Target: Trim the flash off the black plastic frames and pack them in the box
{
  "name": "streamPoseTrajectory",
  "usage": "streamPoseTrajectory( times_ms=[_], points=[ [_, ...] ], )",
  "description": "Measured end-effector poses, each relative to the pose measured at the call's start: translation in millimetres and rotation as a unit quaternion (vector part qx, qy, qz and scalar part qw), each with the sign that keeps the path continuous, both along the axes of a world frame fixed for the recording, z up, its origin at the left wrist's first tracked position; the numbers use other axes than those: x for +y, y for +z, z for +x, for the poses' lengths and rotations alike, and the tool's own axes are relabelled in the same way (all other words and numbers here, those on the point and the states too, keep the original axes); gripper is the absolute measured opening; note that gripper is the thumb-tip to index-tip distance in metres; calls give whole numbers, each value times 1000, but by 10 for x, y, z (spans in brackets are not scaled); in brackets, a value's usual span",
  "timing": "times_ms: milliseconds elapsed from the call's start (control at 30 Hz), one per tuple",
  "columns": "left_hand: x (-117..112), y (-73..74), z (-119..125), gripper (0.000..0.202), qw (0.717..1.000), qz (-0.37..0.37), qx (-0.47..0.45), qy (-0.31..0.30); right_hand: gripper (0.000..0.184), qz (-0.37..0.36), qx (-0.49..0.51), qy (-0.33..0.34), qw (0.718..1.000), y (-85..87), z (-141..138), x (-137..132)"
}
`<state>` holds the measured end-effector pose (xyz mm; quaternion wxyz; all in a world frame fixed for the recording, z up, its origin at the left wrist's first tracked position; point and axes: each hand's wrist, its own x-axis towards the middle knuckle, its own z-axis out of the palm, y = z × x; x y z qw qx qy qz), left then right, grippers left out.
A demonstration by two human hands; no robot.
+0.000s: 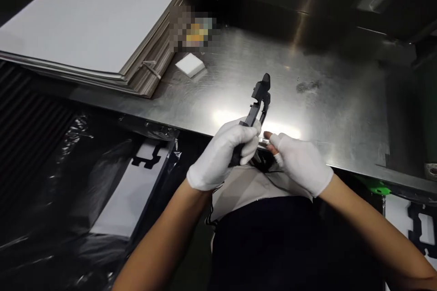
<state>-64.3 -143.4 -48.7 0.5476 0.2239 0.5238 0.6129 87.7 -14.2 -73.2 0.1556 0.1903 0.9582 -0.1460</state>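
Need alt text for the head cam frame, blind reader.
The left hand, in a white glove, holds a black plastic part up over a steel table, while the gloved right hand has its fingertips at the part's lower end. A stack of white sheets and a small white block lie at the table's far left.

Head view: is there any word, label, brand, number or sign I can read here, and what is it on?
No text can be read anywhere in this view.
On the black plastic part in the left hand: no marking shows.
On the stack of sheets: the top sheet is blank.
On the small white block: blank.
On the patch by the stack on the steel table: blurred out, unreadable.
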Motion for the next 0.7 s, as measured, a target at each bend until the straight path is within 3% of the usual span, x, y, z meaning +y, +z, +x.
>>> streamPoseTrajectory(
  times_ms=[133,367,500,700],
  points=[
    [-6,23,14,25,999,-7,31,-15,41,28,-47,30,998,-5,-55,-66],
    [-1,2,-11,35,998,-15,51,-26,43,44,7,6,999,-46,-53,91],
    [1,13,7,31,998,-36,51,-27,43,25,9,11,1000,-40,-67,133],
    [-21,-22,12,13,998,-51,27,-14,49,68,32,-63,995,34,-26,207]
  ],
)
